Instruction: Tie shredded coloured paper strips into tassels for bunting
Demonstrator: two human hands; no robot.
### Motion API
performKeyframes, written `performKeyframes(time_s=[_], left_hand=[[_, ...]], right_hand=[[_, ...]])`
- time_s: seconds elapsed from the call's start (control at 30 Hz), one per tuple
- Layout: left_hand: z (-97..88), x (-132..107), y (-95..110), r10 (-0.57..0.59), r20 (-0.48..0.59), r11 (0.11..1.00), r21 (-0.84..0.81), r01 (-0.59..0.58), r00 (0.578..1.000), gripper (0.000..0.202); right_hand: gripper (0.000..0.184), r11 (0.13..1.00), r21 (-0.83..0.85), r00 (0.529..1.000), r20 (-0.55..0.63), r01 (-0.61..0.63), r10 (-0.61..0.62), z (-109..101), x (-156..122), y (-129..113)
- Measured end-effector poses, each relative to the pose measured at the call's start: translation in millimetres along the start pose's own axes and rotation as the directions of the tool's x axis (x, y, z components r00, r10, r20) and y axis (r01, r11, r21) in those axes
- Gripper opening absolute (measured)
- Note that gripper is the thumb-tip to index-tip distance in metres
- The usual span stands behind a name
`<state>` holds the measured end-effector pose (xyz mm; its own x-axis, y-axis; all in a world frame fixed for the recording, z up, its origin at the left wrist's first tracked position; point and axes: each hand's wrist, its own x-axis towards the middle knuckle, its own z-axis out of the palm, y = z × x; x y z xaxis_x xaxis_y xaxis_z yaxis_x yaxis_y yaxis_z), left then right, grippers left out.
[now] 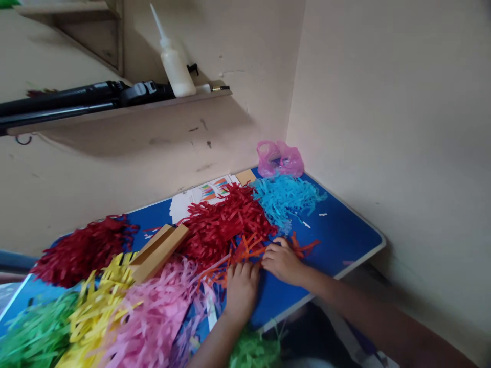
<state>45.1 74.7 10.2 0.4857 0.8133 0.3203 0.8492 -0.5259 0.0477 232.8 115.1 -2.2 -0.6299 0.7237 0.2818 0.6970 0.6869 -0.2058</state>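
Note:
My left hand (242, 289) rests on the blue table with its fingers bent together over orange paper strips (249, 248). Close on its right, my right hand (283, 261) has its fingers curled, pinching the same orange strips, whose ends stick out on both sides. A heap of red paper fringe (224, 220) lies just beyond my hands. Light-blue fringe (287, 197) sits farther back on the right. Pink fringe (153, 317) spreads to the left of my left forearm, with some purple strips (192, 322) beside it. My fingertips are partly hidden among the strips.
Dark red (86, 250), yellow (99, 301) and green fringe (42, 327) cover the table's left part. A folded cardboard piece (159, 253) lies across them. A pink plastic bag (280, 159) stands in the corner. Above, a wall shelf (215, 97) holds a glue bottle (177, 69).

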Motion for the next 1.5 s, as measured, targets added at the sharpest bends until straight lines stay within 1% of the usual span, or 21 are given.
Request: performKeyframes(time_s=[0.07,0.13,0.23,0.3,0.37,0.4,0.43,0.5,0.57,0.63,0.7,0.83,0.93,1.0,1.1,1.2,1.37,1.43,1.5], left_hand=[[9.0,1,-7,-0.015,0.002,1.0,0.0,0.015,1.0,0.023],[6.2,-11,-24,-0.012,0.009,1.0,-0.002,0.012,1.0,0.028],[-13.6,-38,-52,-0.036,0.001,0.998,0.049,0.036,0.999,0.037],[-28.2,-51,-61,-0.073,-0.041,0.991,0.113,0.077,0.996,0.036],[-35.6,-54,-57,-0.079,-0.096,0.987,0.135,0.092,0.992,0.034],[-35.3,-51,-50,-0.062,-0.101,0.991,0.114,0.073,0.993,0.034],[-32.3,-46,-43,-0.039,-0.087,0.996,0.077,0.046,0.995,0.033],[-20.5,-34,-29,0.015,-0.02,1.0,-0.012,-0.015,1.0,0.031],[-6.4,-24,-22,0.035,0.026,0.998,-0.062,-0.033,0.999,0.028],[4.4,-22,-24,0.026,0.03,0.997,-0.075,-0.024,0.999,0.027],[9.6,-25,-31,-0.001,0.036,0.997,-0.083,0.004,0.999,0.028],[9.3,-31,-42,-0.105,0.065,0.99,-0.084,0.11,0.992,0.023],[7.1,-26,-43,-0.183,0.1,0.979,-0.071,0.19,0.978,0.025],[5.3,-21,-42,-0.212,0.126,0.974,-0.06,0.22,0.969,0.027],[2.0,-15,-42,-0.223,0.163,0.971,-0.052,0.234,0.961,0.029],[-0.2,-11,-42,-0.221,0.19,0.971,-0.046,0.234,0.956,0.03],[0.0,-7,-44,-0.231,0.201,0.969,-0.039,0.243,0.952,0.027],[-0.8,-6,-44,-0.234,0.184,0.969,-0.034,0.244,0.955,0.024],[-2.4,-8,-43,-0.202,0.166,0.977,-0.039,0.211,0.965,0.017]], right_hand=[[0.014,1.0,-0.005,1.0,-0.014,0.004,-0.004,-2,-2,-1],[0.015,1.0,-0.008,0.999,-0.048,-0.002,0.001,-2,-5,-2],[0.017,1.0,-0.005,0.995,-0.1,0.015,-0.016,1,-7,-2],[0.017,0.999,-0.009,0.992,-0.117,0.046,-0.046,4,-8,-2],[0.017,0.997,-0.018,0.991,-0.115,0.069,-0.07,6,-8,-3],[0.018,0.997,-0.022,0.991,-0.111,0.073,-0.075,6,-9,-3],[0.018,0.997,-0.026,0.991,-0.106,0.074,-0.076,7,-9,-4],[0.019,0.997,-0.037,0.992,-0.098,0.073,-0.077,6,-10,-5],[0.019,0.996,-0.037,0.993,-0.092,0.076,-0.079,5,-10,-4],[0.016,0.997,-0.022,0.995,-0.075,0.069,-0.071,3,-11,-2],[0.012,0.999,0.005,0.998,-0.047,0.033,-0.033,0,-12,3],[0.013,0.993,0.082,0.996,-0.003,-0.083,0.084,-4,-15,13],[0.011,0.976,0.152,0.988,0.009,-0.155,0.156,-6,-15,16],[0.013,0.966,0.185,0.984,0.013,-0.178,0.179,-8,-15,16],[0.015,0.961,0.191,0.98,0.021,-0.199,0.199,-9,-13,14],[0.015,0.954,0.169,0.969,0.042,-0.248,0.245,-8,-8,12],[0.019,0.95,0.135,0.96,0.061,-0.28,0.274,-11,-2,11],[0.015,0.954,0.12,0.961,0.065,-0.275,0.269,-14,0,8],[0.006,0.971,0.088,0.974,0.063,-0.224,0.219,-19,1,2]])
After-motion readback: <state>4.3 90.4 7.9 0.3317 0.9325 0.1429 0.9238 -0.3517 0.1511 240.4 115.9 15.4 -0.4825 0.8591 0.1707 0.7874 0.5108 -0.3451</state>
